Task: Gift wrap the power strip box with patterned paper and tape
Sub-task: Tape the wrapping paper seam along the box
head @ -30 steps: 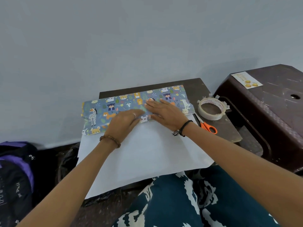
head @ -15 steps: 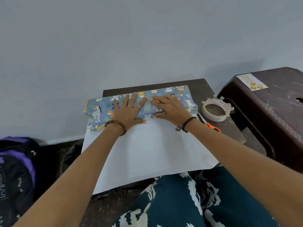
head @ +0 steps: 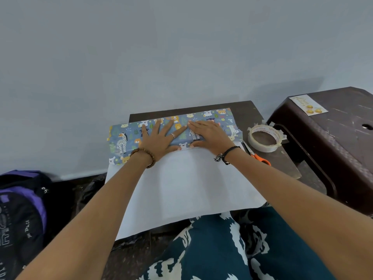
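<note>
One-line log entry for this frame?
stage: fold | left hand: flat on patterned paper | right hand: flat | tape roll: untouched

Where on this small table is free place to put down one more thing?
The table's bare patches: the far right corner, behind the tape roll, and the near right edge, beyond the scissors. The white paper in front of both hands is flat and unoccupied. Crowded: the wrapped box under the left hand and right hand.
</note>
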Motion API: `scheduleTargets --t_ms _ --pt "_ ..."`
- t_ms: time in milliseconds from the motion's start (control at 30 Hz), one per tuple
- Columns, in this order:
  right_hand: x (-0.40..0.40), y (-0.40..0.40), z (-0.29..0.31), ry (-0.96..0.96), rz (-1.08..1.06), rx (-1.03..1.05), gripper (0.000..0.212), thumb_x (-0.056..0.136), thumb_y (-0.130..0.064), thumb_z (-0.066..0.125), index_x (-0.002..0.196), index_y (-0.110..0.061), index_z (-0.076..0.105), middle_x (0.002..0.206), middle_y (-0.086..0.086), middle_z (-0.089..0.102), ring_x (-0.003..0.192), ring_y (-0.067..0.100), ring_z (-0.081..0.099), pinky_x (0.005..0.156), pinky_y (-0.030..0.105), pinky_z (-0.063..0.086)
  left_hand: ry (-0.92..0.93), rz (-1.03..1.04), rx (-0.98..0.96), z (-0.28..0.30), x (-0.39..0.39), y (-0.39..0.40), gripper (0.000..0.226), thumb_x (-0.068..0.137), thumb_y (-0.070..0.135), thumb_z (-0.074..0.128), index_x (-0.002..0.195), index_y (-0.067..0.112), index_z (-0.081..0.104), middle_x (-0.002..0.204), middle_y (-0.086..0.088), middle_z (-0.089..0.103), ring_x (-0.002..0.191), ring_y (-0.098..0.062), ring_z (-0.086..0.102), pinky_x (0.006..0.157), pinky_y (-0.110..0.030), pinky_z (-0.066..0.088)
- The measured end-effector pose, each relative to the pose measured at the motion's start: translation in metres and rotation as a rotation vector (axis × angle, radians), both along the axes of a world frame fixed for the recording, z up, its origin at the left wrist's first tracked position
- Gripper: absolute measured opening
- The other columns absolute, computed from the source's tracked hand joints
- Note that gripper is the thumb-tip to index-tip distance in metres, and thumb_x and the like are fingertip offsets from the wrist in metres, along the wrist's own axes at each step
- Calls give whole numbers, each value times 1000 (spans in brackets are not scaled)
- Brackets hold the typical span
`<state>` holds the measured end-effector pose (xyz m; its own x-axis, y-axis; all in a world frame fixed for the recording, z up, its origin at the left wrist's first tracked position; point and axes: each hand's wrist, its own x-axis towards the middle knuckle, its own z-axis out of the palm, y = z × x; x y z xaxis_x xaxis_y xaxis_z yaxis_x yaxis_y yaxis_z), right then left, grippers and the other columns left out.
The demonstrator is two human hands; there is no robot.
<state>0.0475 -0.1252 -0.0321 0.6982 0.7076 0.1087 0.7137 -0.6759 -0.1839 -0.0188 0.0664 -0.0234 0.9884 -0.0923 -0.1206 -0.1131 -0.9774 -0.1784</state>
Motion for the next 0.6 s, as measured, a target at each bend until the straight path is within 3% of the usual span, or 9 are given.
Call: scheduleTargets --t_ms 133,200,267,333,400,467,600 --pt "-4 0 3 25 -11 1 67 91 -39 53 146 -15 23 153 0 25 141 13 22 115 32 12 100 78 -156 17 3 -11 69 89 54 45 145 41 7 157 6 1 143 -29 0 105 -69 12" --pt "-8 1 4 36 -32 10 66 92 -37 52 146 -15 22 153 -1 24 141 12 20 114 31 8 115 118 -266 29 5 -24 64 87 36 60 142 31 28 153 2 17 140 -27 20 105 -64 22" --pt "-11 3 8 48 -35 10 64 92 -33 53 146 -14 24 153 0 24 140 13 22 113 32 8 50 97 -255 38 4 -44 50 86 14 61 132 18 41 141 -2 33 120 -29 45 98 -52 39" --pt "-13 4 16 94 -22 10 59 91 -22 55 144 -13 31 151 1 30 134 17 33 110 33 17 -17 73 -178 42 5 -63 37 87 0 51 123 7 44 132 -10 38 105 -32 53 84 -42 45" --pt "-14 -2 25 205 -59 74 51 90 -13 55 139 -12 40 144 3 40 124 22 44 103 33 32 -36 70 -96 43 7 -75 35 88 -4 47 122 2 43 130 -14 39 105 -35 54 78 -38 44" --pt "-12 -19 36 231 -172 143 41 90 -7 49 131 -10 49 135 8 49 121 26 47 97 36 40 -31 70 -57 44 12 -79 41 88 -6 47 127 3 41 132 -15 38 107 -35 53 81 -37 45" --pt "-1 -75 56 83 -510 247 32 88 0 44 110 -8 66 115 13 60 107 31 55 87 35 44 12 86 11 45 23 -86 44 90 -4 43 132 4 35 134 -15 39 109 -33 53 84 -37 45"
